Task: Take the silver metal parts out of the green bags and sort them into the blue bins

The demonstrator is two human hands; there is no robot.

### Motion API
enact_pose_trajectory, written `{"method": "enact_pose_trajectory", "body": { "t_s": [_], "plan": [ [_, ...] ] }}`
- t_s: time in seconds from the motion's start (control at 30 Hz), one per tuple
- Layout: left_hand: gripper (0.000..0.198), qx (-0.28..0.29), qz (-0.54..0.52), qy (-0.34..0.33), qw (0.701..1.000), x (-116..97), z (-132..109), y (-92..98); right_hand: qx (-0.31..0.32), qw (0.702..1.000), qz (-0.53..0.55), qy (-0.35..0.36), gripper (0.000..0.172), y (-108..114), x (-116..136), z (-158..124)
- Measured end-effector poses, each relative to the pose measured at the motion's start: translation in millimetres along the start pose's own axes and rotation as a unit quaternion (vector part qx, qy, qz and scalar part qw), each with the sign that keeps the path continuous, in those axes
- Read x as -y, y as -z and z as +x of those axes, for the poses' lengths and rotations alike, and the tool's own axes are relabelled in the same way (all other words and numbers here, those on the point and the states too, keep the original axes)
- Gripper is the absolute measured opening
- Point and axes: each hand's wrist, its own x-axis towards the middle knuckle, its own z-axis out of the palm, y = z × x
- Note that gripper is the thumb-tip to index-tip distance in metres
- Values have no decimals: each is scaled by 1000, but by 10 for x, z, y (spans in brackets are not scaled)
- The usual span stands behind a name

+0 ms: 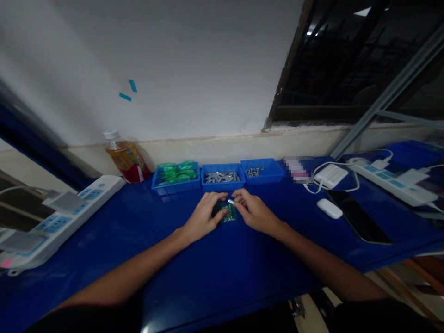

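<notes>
My left hand (205, 213) rests on the blue table (194, 273), its fingers curled round a small green circuit board (229, 214). Just to its right, my right hand (252, 210) pinches a small silver metal piece (231, 201) at the board's top edge. Behind the hands stand three blue trays: one with green parts (176, 174), one with several grey metal pieces (221, 177), one with small dark metal bits (261, 171).
A tea bottle (125, 159) stands at the back left by the wall. A white power strip (58, 217) lies at left. At right lie a white charger with cable (330, 175), a white mouse-like object (329, 208), a dark phone (357, 216) and another power strip (391, 182).
</notes>
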Motion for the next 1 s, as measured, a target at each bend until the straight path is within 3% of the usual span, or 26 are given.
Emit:
{"method": "enact_pose_trajectory", "body": {
  "t_s": [0.13,0.23,0.33,0.43,0.53,0.67,0.73,0.8,0.9,1.0],
  "plan": [
    [15,-29,-49,11,998,1,14,37,0,995,97,-14,10,-89,71,71],
    [16,-37,-63,48,996,-9,16,48,-4,996,94,-12,10,-116,92,47],
    [20,-42,-68,79,994,-5,20,49,-11,998,-12,59,13,-104,97,23],
    [24,-40,-67,96,992,25,39,42,-9,981,-136,139,15,-84,76,86],
    [28,-36,-56,125,990,52,58,30,-35,967,-198,154,21,-26,7,292],
    [39,30,53,119,991,23,30,28,-98,955,-261,102,33,146,-127,570],
    [39,71,114,95,986,-1,5,36,-123,956,-255,74,45,214,-164,568],
    [32,80,124,101,984,-8,-6,50,-134,964,-223,56,45,226,-155,461],
    [25,10,60,137,989,13,12,79,-120,985,-120,-4,31,124,-60,245],
    [15,-100,23,110,989,5,15,118,-63,992,57,-98,42,-64,79,142]
  ]
}}
